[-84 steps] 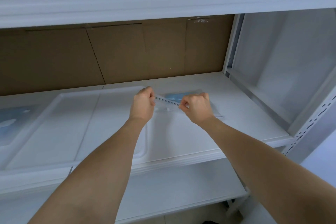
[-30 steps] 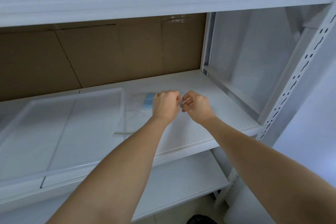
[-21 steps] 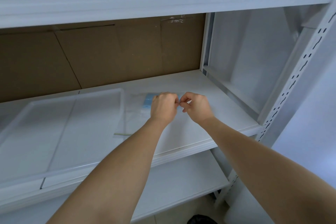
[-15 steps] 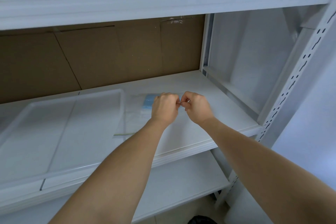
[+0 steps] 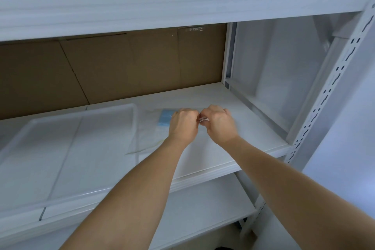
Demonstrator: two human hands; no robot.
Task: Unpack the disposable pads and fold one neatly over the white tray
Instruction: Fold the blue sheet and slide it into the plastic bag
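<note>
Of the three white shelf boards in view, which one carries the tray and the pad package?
The middle shelf: the white tray and clear pad package lie on it. The others show nothing on them.

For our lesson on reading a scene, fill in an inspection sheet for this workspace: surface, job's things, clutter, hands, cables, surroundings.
Surface: white shelf, middle level of a rack.
Job's things: white tray on the shelf, left; clear pad packet with blue contents beside it, on the right, unopened as far as shows.
Clutter: nothing seen.
Hands: left hand and right hand both pinch the packet's edge, close together.
Cables: nothing seen.
Surroundings: cardboard backing; perforated upright, right.
</note>
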